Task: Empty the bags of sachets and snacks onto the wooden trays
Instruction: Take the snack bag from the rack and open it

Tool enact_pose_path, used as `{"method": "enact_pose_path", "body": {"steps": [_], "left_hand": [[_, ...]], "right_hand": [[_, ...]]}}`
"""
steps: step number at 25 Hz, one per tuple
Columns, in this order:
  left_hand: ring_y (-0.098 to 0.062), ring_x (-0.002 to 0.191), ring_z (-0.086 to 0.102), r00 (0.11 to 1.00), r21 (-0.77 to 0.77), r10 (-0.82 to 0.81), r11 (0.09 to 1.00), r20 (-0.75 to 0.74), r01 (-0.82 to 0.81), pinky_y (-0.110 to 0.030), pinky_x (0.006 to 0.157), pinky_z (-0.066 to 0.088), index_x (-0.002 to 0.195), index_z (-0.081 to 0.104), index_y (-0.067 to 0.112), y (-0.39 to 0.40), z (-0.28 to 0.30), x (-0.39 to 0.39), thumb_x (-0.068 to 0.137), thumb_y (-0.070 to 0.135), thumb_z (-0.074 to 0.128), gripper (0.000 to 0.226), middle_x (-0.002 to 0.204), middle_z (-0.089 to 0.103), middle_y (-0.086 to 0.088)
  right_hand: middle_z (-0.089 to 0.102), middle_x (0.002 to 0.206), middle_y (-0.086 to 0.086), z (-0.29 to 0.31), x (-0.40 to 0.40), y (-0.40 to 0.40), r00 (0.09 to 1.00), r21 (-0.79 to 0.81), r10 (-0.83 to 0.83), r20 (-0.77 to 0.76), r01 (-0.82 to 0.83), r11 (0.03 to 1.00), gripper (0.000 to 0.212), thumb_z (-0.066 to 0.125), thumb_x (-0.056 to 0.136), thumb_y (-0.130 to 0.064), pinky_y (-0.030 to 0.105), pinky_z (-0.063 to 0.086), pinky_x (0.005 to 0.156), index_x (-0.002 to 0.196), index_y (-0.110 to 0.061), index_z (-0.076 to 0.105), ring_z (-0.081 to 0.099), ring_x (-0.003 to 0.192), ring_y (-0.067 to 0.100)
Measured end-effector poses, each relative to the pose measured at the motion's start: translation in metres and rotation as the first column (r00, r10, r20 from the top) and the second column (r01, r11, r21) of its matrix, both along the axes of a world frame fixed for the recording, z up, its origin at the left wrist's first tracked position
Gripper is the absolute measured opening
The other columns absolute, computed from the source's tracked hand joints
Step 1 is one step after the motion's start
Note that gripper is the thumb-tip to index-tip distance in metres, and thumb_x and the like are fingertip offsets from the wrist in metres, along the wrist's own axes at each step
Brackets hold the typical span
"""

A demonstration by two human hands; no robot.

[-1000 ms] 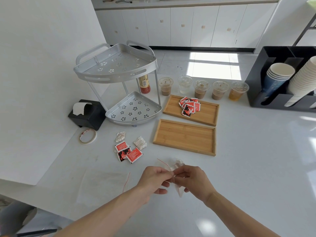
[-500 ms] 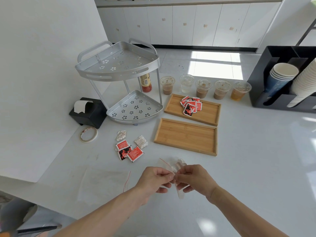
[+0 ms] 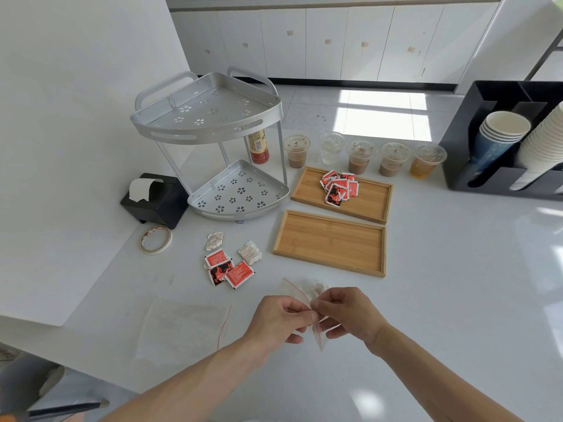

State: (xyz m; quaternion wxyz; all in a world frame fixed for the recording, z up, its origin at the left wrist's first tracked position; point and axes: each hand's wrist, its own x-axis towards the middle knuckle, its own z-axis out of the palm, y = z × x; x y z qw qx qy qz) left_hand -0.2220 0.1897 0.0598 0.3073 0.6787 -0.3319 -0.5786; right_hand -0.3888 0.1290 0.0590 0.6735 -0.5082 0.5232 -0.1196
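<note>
1. The two wooden trays lie side by side on the counter: the far tray point(image 3: 370, 205) carries a heap of red sachets point(image 3: 338, 188), while the near tray point(image 3: 330, 242) is bare.
2. A flat clear bag point(image 3: 182, 325) with a red strip lies left of the hands, seemingly emptied.
3. The left hand point(image 3: 278, 319) and right hand point(image 3: 350, 315) pinch the mouth of a small zip bag point(image 3: 307, 295) (brownish contents, hard to make out), apparently opening it.
4. Next: part the seal, carry it over the near tray, tip.

Clear zip bag point(image 3: 300, 295) pinched upright; near tray point(image 3: 330, 242) bare.
</note>
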Motion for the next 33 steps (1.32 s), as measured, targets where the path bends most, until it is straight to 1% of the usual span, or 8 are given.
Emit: {"method": "enact_pose_path", "body": {"steps": [10,14,16,19,22,27,29,33], "left_hand": [[-0.007,0.067,0.068,0.999,0.023,-0.027,0.999,0.034,0.027,-0.025,0.058,0.057,0.074,0.077,0.017,-0.001,0.005,-0.001,0.075,0.025,0.079,0.009,0.074,0.074,-0.001],[-0.008,0.068,0.068,0.999,0.045,-0.036,0.998,0.004,0.036,-0.025,0.060,0.057,0.077,0.077,0.013,-0.002,0.008,0.002,0.077,0.020,0.072,0.009,0.078,0.075,-0.005],[-0.008,0.066,0.068,0.996,0.054,-0.087,0.995,0.014,0.086,-0.025,0.059,0.057,0.080,0.076,0.011,-0.003,0.009,0.004,0.081,0.021,0.069,0.012,0.076,0.075,-0.004],[-0.006,0.062,0.062,0.950,0.023,-0.260,0.965,0.174,0.260,-0.024,0.057,0.054,0.079,0.072,0.015,-0.007,0.014,0.006,0.083,0.024,0.065,0.012,0.069,0.071,0.004],[-0.002,0.057,0.054,0.812,-0.049,-0.403,0.885,0.422,0.464,-0.028,0.058,0.047,0.070,0.065,0.026,-0.015,0.023,0.006,0.083,0.027,0.059,0.014,0.065,0.066,0.010],[-0.008,0.063,0.054,0.774,-0.115,-0.457,0.825,0.437,0.552,-0.029,0.063,0.043,0.071,0.061,0.017,-0.025,0.035,0.010,0.084,0.027,0.057,0.017,0.067,0.064,0.005],[-0.003,0.058,0.047,0.773,-0.113,-0.459,0.825,0.437,0.554,-0.025,0.059,0.038,0.066,0.058,0.020,-0.027,0.035,0.009,0.084,0.027,0.056,0.020,0.060,0.057,0.011],[-0.005,0.053,0.044,0.714,-0.098,-0.415,0.825,0.564,0.557,-0.026,0.053,0.033,0.054,0.048,0.030,-0.025,0.032,0.004,0.082,0.030,0.054,0.028,0.052,0.050,0.013]], "right_hand": [[0.076,0.078,0.005,0.001,-0.002,-0.001,0.992,-0.053,0.125,-0.010,-0.126,0.991,0.018,0.062,0.094,-0.020,0.023,0.054,0.057,0.089,-0.005,0.070,0.073,0.072,0.015],[0.073,0.079,0.004,0.002,0.000,0.004,0.977,-0.196,0.191,-0.099,-0.207,0.958,0.019,0.055,0.096,-0.022,0.025,0.056,0.057,0.090,-0.008,0.066,0.070,0.071,0.015],[0.071,0.078,0.003,0.005,-0.001,0.005,0.954,-0.271,0.240,-0.180,-0.282,0.920,0.020,0.052,0.096,-0.026,0.028,0.059,0.056,0.089,-0.012,0.064,0.070,0.072,0.021],[0.068,0.075,-0.001,0.011,-0.002,0.002,0.900,-0.302,0.326,-0.288,-0.408,0.861,0.020,0.049,0.093,-0.033,0.031,0.057,0.052,0.083,-0.022,0.062,0.067,0.067,0.022],[0.068,0.076,-0.005,0.018,-0.003,-0.003,0.881,-0.284,0.370,-0.294,-0.451,0.846,0.028,0.047,0.095,-0.041,0.024,0.053,0.047,0.080,-0.022,0.061,0.064,0.064,0.009],[0.067,0.074,-0.007,0.029,-0.013,-0.013,0.904,-0.300,0.399,-0.156,-0.428,0.852,0.029,0.049,0.100,-0.035,0.026,0.048,0.049,0.080,-0.019,0.064,0.061,0.065,0.006],[0.067,0.070,-0.007,0.030,-0.014,-0.011,0.912,-0.326,0.375,-0.166,-0.410,0.852,0.029,0.050,0.098,-0.033,0.025,0.047,0.048,0.077,-0.020,0.064,0.059,0.062,0.004],[0.065,0.060,-0.007,0.027,-0.012,-0.006,0.920,-0.347,0.311,-0.238,-0.379,0.858,0.030,0.054,0.090,-0.031,0.017,0.041,0.045,0.063,-0.018,0.059,0.056,0.055,0.005]]}}
